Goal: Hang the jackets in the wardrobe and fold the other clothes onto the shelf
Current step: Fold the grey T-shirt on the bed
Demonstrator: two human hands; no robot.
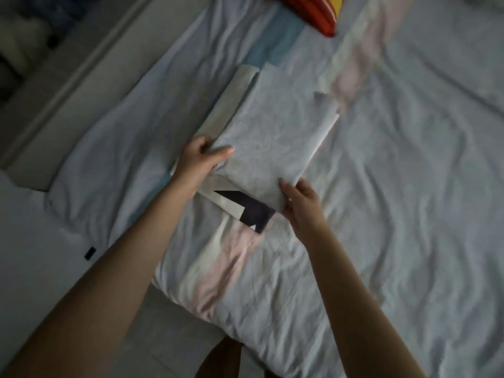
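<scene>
Gripping a folded grey garment [268, 140] at both near corners, on the bed. Far left: dim wardrobe opening [24, 45], blurry. Left hand [201, 159] pinches the garment's left edge, thumb on top, fingers under. Garment lies flat on a cream folded piece [231, 94] with a dark patch [253, 211] showing at the near end. Right hand [301, 203] grasps the near right corner. Pale striped duvet [395, 214] underneath. Red-yellow item [324, 12] at the top edge.

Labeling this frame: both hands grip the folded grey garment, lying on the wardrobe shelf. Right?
Not quite. Both the left hand and right hand do grip the folded grey garment, but the head view shows it lying on the bed, not on the wardrobe shelf.
</scene>
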